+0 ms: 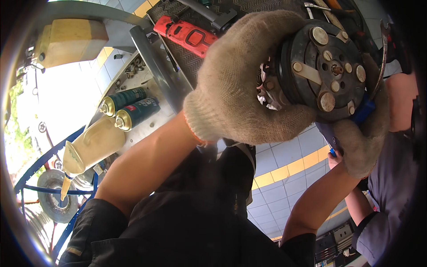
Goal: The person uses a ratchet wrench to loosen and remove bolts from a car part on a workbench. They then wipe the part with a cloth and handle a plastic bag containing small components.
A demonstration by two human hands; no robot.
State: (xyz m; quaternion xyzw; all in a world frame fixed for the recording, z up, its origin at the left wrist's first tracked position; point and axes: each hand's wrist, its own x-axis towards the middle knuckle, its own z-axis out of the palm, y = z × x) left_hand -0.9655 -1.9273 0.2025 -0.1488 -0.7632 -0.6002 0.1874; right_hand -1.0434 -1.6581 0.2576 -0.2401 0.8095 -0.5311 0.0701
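Observation:
A black, round air-conditioning compressor [331,73] with a grooved pulley and a bolted front plate is up close at the upper right. My left hand [249,84], in a knitted beige work glove, is closed round its left side, thumb along the lower edge. My right hand [362,144], gloved alike, curls at its lower right side; the compressor partly hides those fingers. A blue piece [364,109] shows between the right glove and the compressor. Beside them an open-end wrench [383,55] points upward; whether the right hand touches it I cannot tell.
A red tool [189,38] lies on a ribbed black mat [191,64]. Left of my forearm, two green spray cans [138,111] and a yellowish plastic bottle [95,142] lie on a tray with small hardware. At right a co-worker in grey [393,178] stands close, one hand [334,159] near mine.

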